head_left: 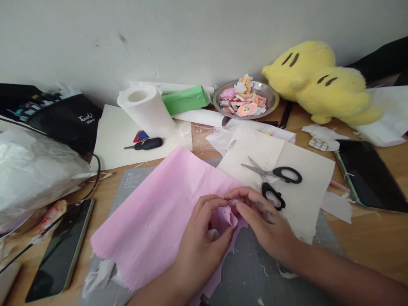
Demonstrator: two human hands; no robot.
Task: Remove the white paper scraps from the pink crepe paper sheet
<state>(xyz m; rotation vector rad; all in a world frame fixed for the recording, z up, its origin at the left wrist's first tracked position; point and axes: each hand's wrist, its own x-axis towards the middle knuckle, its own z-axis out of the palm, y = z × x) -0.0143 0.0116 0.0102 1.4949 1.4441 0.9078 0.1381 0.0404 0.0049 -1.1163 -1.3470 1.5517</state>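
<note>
Basically, head view: both hands meet over the lower edge of the pink sheet (153, 216). Left hand (199, 242) has a small pink curl (232, 217) between thumb and fingers, narrow grip. Right hand (269, 225) is bent in at the curl's upper edge, fingertips close together; can't tell if they pinch it. Can't tell whether the curl is part of the sheet either.

Sheet lies slanted on the gray mat (251, 272). Scissors (270, 173) lie spread on cream paper (307, 180), just beyond the right hand. Behind the sheet: key (148, 143), upright white roll (146, 108), green packet (186, 100), and a metal bowl (274, 102) of colored cutouts (247, 109). Yellow plush toys (331, 91) sit right of the bowl. One dark phone (60, 250) at left, a dark tablet-like device (371, 174) at right. Clear plastic bag (38, 165) and black pen case (70, 123) at far left.
</note>
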